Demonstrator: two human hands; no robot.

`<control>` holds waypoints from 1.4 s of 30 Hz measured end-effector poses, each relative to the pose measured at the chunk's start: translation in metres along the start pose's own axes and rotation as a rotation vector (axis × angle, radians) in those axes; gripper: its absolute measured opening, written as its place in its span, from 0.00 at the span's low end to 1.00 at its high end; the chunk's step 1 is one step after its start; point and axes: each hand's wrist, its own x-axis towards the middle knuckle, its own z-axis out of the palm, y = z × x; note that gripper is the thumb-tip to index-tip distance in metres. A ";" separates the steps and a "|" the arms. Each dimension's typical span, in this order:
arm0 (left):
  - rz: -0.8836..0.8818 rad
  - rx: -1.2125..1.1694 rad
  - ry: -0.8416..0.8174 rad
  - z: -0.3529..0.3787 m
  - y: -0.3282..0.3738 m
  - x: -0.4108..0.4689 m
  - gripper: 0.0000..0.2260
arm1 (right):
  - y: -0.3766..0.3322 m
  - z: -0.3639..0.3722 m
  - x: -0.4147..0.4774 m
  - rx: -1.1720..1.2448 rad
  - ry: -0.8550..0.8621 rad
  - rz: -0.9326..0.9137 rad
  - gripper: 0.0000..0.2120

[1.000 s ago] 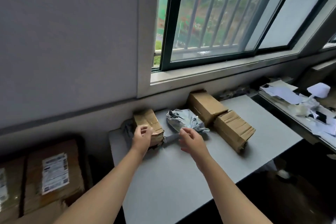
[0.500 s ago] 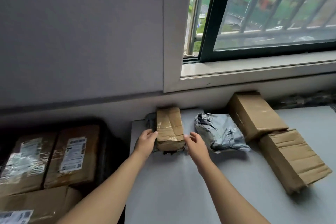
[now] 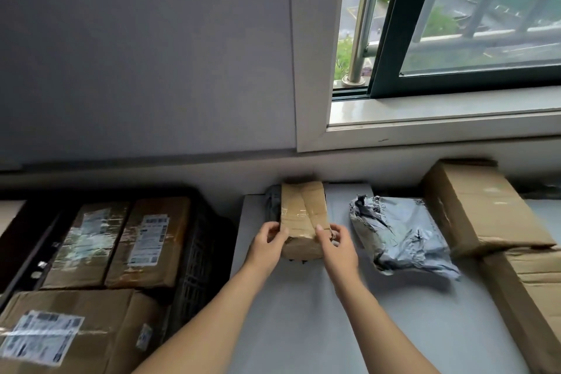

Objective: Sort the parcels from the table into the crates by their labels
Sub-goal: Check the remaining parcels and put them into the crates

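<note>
One grey table (image 3: 303, 328) holds the parcels not yet sorted, and one black crate (image 3: 194, 252) just left of the table has three brown boxes (image 3: 145, 240) lying label up, likely done. Two big brown boxes (image 3: 479, 206) lie on the table's right side and one crinkly grey bag (image 3: 400, 234) in its middle. One small brown box (image 3: 303, 212) sits at the table's back left corner, with the left hand (image 3: 267, 244) and right hand (image 3: 338, 247) curled round its near end, I think to lift and turn it, as no label shows.
</note>
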 end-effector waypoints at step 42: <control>0.906 -0.163 0.158 -0.620 0.037 -0.108 0.18 | -0.264 0.394 -0.353 0.432 -0.265 -0.629 0.18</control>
